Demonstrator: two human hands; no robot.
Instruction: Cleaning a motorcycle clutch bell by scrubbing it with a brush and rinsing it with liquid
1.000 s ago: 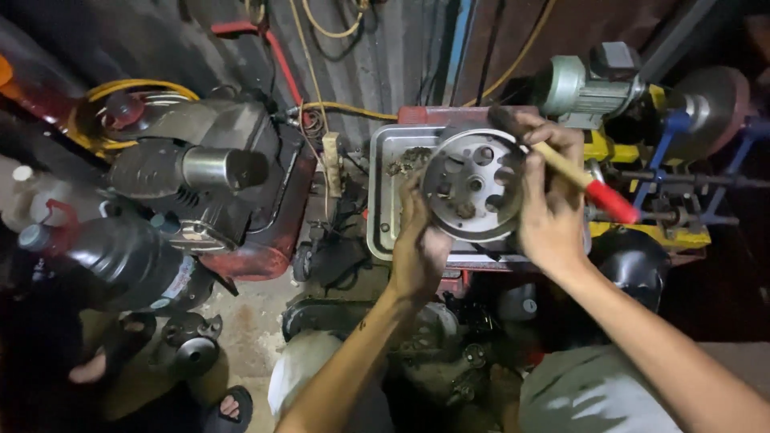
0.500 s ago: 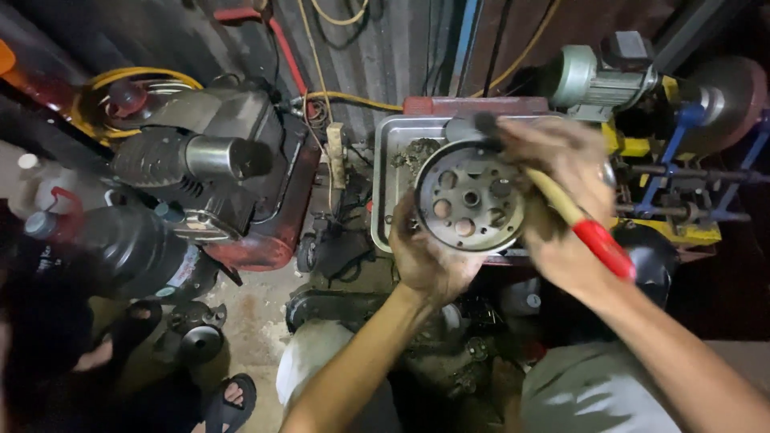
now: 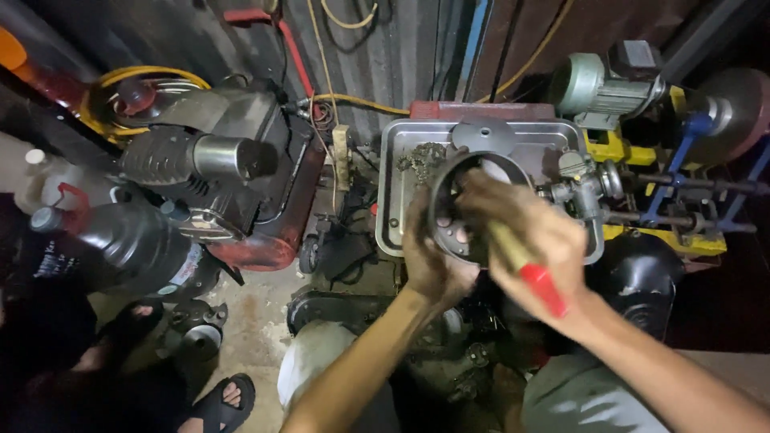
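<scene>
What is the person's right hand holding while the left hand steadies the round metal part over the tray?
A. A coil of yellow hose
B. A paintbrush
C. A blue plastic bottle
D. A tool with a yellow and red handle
D: the right hand is wrapped around a tool handle that is yellow with a red end, beside the round metal part that the left hand grips over the metal tray.

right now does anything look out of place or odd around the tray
Nothing looks spilled or broken. The metal tray holds a loose chain, a flat disc and a carburettor. The left hand holds a round drum part tilted; the right hand holds a red-handled tool.
</scene>
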